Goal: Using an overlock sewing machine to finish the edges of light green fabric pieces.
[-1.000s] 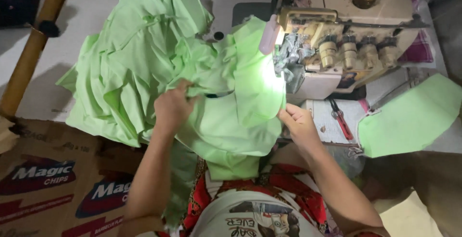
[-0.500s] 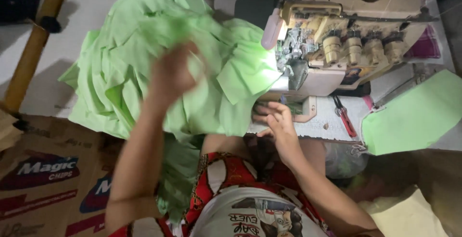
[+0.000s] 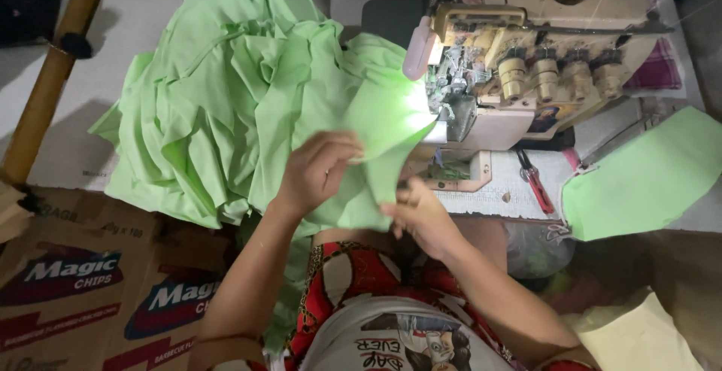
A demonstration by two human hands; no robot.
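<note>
- Since half a second ago, both hands have come together in front of the sewing machine: the left hand (image 3: pixel 320 169) has dropped from the top of the fabric heap to the near edge of the table, and the right hand (image 3: pixel 421 213) has drawn back from the machine's plate toward the body.
- Left hand is closed on a light green fabric piece (image 3: pixel 383 126), fingers curled over its upper fold, knuckles toward the camera.
- Right hand pinches the lower edge of the same piece between thumb and fingertips, just beside the left hand.
- That piece hangs stretched between the two hands, its far corner lit by the lamp at the overlock sewing machine (image 3: pixel 526 62), close to the presser foot area.
- Behind and to the left lies a big pile of green fabric (image 3: pixel 210 115), spread over the white table (image 3: pixel 143 10).
- Red-handled snips (image 3: pixel 535 183) rest on the table right of the hands.
- Another flat green cut piece (image 3: pixel 647 175) lies at the right edge.
- Printed cardboard boxes (image 3: pixel 83 288) stand at lower left, below a wooden pole (image 3: pixel 53 77).
</note>
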